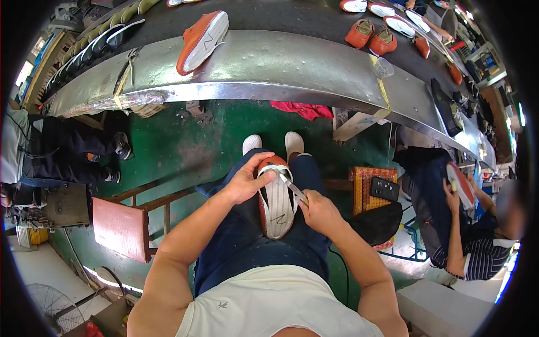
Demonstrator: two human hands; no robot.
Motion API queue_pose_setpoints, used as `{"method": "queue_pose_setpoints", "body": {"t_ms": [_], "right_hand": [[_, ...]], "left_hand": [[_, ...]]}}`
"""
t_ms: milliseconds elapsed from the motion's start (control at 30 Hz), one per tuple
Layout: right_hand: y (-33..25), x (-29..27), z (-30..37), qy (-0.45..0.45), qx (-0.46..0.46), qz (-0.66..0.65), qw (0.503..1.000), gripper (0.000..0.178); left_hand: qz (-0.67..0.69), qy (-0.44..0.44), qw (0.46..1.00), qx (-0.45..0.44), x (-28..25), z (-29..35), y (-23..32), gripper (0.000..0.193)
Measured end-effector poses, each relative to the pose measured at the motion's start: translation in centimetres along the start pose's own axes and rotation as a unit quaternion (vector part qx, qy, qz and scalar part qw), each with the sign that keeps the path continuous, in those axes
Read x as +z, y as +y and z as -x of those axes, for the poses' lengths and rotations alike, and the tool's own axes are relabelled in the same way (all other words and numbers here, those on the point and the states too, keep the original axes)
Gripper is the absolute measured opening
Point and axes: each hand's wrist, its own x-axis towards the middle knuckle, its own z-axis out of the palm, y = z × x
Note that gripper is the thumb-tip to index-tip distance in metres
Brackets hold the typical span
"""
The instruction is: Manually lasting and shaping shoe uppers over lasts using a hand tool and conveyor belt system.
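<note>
An orange-red shoe [278,210] lies sole up across my lap, its pale, lined bottom carrying a dark pen mark. My left hand [249,182] is closed round its far end, the thumb pressed on the bottom near the orange toe. In my right hand [320,212] is a slim, pale metallic tool [294,188], whose tip touches the shoe's bottom close to my left thumb. The exact kind of tool cannot be made out. A similar orange shoe [203,42] rests on the metal bench edge ahead.
A metal-edged bench [269,62] with a dark belt curves across the far side, bearing several shoes and a row of dark soles [90,53]. At right, a seated co-worker [477,236] holds a shoe. A phone [384,189] lies on an orange seat; a brown stool [120,227] stands left.
</note>
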Motion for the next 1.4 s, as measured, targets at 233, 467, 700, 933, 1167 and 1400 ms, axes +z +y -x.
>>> {"method": "queue_pose_setpoints", "body": {"t_ms": [233, 467, 700, 933, 1167, 1400], "right_hand": [[-1.9, -4.5, -1.0, -0.118, 0.031, 0.001, 0.993, 0.022], [-4.3, -3.3, -3.4, 0.029, 0.042, -0.143, 0.988, 0.034], [-2.2, -3.3, -4.1, -0.034, 0.132, -0.134, 0.982, 0.046], [1.2, 4.2, -0.2, -0.054, 0.217, -0.272, 0.936, 0.053], [1.3, 2.9, 2.4, -0.039, 0.219, -0.363, 0.905, 0.035], [1.9, -1.1, 6.5, -0.019, 0.262, -0.192, 0.946, 0.036]], "left_hand": [[-0.037, 0.118, 0.991, -0.060, 1.0, -0.8, -0.6, 0.042], [-0.063, 0.078, 0.993, -0.057, 0.1, -0.3, 0.1, 0.047], [-0.070, 0.066, 0.993, -0.068, -0.3, 1.2, 0.5, 0.061], [-0.255, 0.150, 0.954, -0.036, 1.6, 5.5, -3.5, 0.068], [-0.147, 0.046, 0.987, -0.049, 3.8, 5.2, -3.8, 0.101], [-0.136, -0.073, 0.969, -0.195, 3.7, 3.0, -3.9, 0.107]]}}
